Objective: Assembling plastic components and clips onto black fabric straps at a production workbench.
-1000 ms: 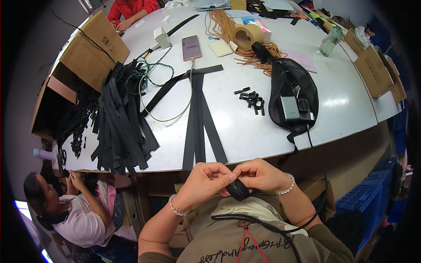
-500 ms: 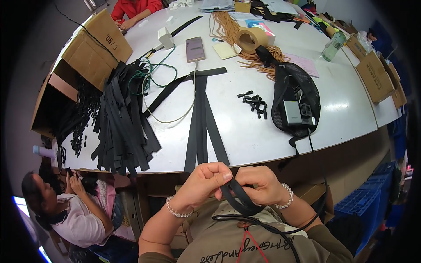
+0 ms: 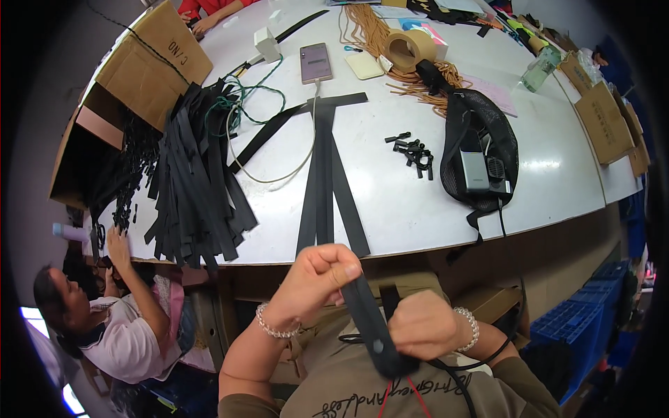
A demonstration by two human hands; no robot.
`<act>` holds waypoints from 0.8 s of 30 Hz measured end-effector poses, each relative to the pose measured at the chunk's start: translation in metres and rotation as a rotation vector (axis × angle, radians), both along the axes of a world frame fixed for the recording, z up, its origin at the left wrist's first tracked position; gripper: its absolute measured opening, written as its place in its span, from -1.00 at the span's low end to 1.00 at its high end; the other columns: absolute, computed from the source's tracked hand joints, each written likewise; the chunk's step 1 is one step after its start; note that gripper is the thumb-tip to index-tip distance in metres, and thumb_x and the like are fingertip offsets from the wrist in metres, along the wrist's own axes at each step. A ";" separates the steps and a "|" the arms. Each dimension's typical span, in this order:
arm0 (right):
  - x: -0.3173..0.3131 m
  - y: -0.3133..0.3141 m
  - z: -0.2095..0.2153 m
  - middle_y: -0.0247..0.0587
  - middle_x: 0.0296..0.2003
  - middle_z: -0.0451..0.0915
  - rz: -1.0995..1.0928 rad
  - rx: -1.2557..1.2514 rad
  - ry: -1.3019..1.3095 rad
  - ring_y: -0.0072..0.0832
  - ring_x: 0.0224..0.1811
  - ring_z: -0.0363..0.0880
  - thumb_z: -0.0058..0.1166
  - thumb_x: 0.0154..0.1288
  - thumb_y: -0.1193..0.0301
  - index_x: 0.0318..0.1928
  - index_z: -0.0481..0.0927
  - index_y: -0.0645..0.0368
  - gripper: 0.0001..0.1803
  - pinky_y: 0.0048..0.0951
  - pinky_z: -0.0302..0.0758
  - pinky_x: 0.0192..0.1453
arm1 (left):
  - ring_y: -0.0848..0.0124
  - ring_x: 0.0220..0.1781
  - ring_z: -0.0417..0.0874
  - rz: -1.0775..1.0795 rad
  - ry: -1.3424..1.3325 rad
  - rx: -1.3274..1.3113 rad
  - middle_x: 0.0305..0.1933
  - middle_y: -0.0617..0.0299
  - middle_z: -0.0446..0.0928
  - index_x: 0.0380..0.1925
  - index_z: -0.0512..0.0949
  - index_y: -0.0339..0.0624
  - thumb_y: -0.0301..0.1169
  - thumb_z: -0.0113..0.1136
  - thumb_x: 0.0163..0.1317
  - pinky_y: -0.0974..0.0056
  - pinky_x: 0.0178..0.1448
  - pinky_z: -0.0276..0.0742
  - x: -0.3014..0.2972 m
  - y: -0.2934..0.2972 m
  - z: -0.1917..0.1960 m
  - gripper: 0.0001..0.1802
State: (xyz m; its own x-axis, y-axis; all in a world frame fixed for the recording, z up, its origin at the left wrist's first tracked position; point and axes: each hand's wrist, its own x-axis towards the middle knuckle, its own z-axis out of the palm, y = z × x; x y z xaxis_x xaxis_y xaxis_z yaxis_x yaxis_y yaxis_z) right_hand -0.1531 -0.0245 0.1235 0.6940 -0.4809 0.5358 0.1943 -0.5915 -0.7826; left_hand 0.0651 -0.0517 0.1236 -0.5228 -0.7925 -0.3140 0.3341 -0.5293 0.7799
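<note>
A long flat black strip [image 3: 366,317], with a faint line along it like zipper tape, is looped in front of my body. My left hand [image 3: 322,275] pinches its upper part between thumb and fingers. Lower and to the right, my right hand [image 3: 426,324] is closed around the strip's other part, and a short length sticks up beside it. The right fingertips are hidden. Just beyond my hands, several similar black strips [image 3: 324,174] lie lengthwise on the white table [image 3: 397,216], their near ends at its edge.
A thick pile of black strips [image 3: 195,181] lies by an open cardboard box [image 3: 150,59] at left. Small black pieces [image 3: 416,155], a black mesh bag [image 3: 456,160], a tape roll [image 3: 410,50], tan cords [image 3: 366,28] and a charging phone [image 3: 316,63] share the table. A co-worker [image 3: 115,327] sits at left.
My hands have moved apart, the right one down and rightward, drawing the tight loop of strip into a longer one. The co-worker at left has reached a hand toward the table edge.
</note>
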 end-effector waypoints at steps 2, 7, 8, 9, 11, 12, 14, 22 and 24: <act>-0.001 -0.002 -0.008 -0.20 -0.53 0.41 -0.142 0.149 0.061 -0.21 -0.56 0.42 0.05 0.03 0.61 -0.36 0.50 0.26 -0.89 -0.34 0.32 -0.53 | 0.68 -0.67 0.29 0.064 -0.078 -0.052 -0.58 0.36 0.42 -0.46 0.46 -0.24 -0.35 0.10 0.29 0.58 -0.59 0.22 0.004 -0.007 -0.010 -0.80; 0.005 0.001 -0.047 -0.24 -0.48 0.43 -0.330 0.481 0.082 -0.49 -0.49 0.39 -0.03 0.18 0.59 -0.37 0.46 0.29 -0.98 -0.51 0.34 -0.39 | 0.51 -0.28 0.58 0.012 0.169 0.016 -0.26 0.17 0.60 -0.16 0.54 -0.34 -0.34 0.10 0.30 0.43 -0.20 0.50 -0.001 -0.009 -0.027 -0.74; 0.007 0.002 -0.051 -0.24 -0.48 0.43 -0.329 0.479 0.083 -0.49 -0.49 0.39 -0.03 0.18 0.59 -0.37 0.46 0.29 -0.98 -0.51 0.34 -0.39 | 0.51 -0.28 0.58 0.013 0.170 0.014 -0.26 0.17 0.60 -0.16 0.54 -0.34 -0.34 0.10 0.30 0.43 -0.20 0.50 -0.006 -0.006 -0.025 -0.74; 0.008 0.003 -0.054 -0.25 -0.48 0.44 -0.346 0.514 0.062 -0.51 -0.48 0.40 -0.03 0.20 0.58 -0.36 0.47 0.29 -0.97 -0.52 0.35 -0.38 | 0.53 -0.27 0.58 0.042 0.021 -0.114 -0.25 0.18 0.60 -0.15 0.55 -0.34 -0.37 0.14 0.27 0.43 -0.18 0.50 -0.014 -0.002 -0.019 -0.74; 0.011 0.003 -0.053 -0.27 -0.48 0.45 -0.362 0.547 0.040 -0.53 -0.47 0.41 -0.03 0.22 0.57 -0.34 0.48 0.30 -0.96 -0.53 0.36 -0.37 | 0.56 -0.24 0.57 0.067 -0.163 -0.193 -0.25 0.22 0.61 -0.19 0.60 -0.36 -0.46 0.22 0.20 0.43 -0.14 0.52 -0.018 -0.001 -0.017 -0.78; 0.012 0.003 -0.052 -0.28 -0.47 0.46 -0.377 0.562 0.036 -0.56 -0.45 0.42 -0.03 0.23 0.57 -0.32 0.50 0.30 -0.94 -0.54 0.37 -0.35 | 0.56 -0.24 0.57 0.067 -0.162 -0.194 -0.25 0.22 0.61 -0.19 0.60 -0.36 -0.46 0.22 0.20 0.43 -0.14 0.52 -0.018 -0.001 -0.018 -0.78; 0.012 0.002 -0.051 -0.29 -0.46 0.47 -0.390 0.574 0.032 -0.58 -0.44 0.42 -0.03 0.24 0.57 -0.29 0.51 0.30 -0.93 -0.56 0.37 -0.33 | 0.57 -0.28 0.57 0.093 -0.203 -0.291 -0.27 0.23 0.61 -0.21 0.60 -0.37 -0.48 0.19 0.21 0.46 -0.16 0.52 -0.019 0.000 -0.021 -0.81; 0.017 -0.001 -0.040 -0.21 -0.49 0.50 -0.452 0.427 0.134 -0.46 -0.48 0.48 0.00 0.16 0.61 -0.26 0.56 0.29 -0.87 -0.53 0.40 -0.36 | 0.61 -0.32 0.54 0.268 -0.258 -0.305 -0.35 0.28 0.60 -0.24 0.61 -0.35 -0.49 0.18 0.22 0.48 -0.23 0.50 -0.024 0.001 -0.030 -0.84; 0.021 -0.005 -0.037 -0.18 -0.49 0.51 -0.476 0.331 0.095 -0.39 -0.49 0.48 0.02 0.12 0.63 -0.26 0.56 0.29 -0.85 -0.49 0.41 -0.38 | 0.63 -0.37 0.53 0.366 -0.226 -0.324 -0.38 0.30 0.59 -0.24 0.61 -0.33 -0.49 0.18 0.22 0.50 -0.29 0.49 -0.023 0.000 -0.026 -0.84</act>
State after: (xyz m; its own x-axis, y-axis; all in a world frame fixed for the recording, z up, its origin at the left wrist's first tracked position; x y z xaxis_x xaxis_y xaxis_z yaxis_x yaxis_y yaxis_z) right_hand -0.1324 -0.0290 0.0864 0.3984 -0.8826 0.2495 -0.1130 -0.3172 -0.9416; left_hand 0.0417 -0.0512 0.0972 -0.1418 -0.9852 -0.0960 0.2562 -0.1302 0.9578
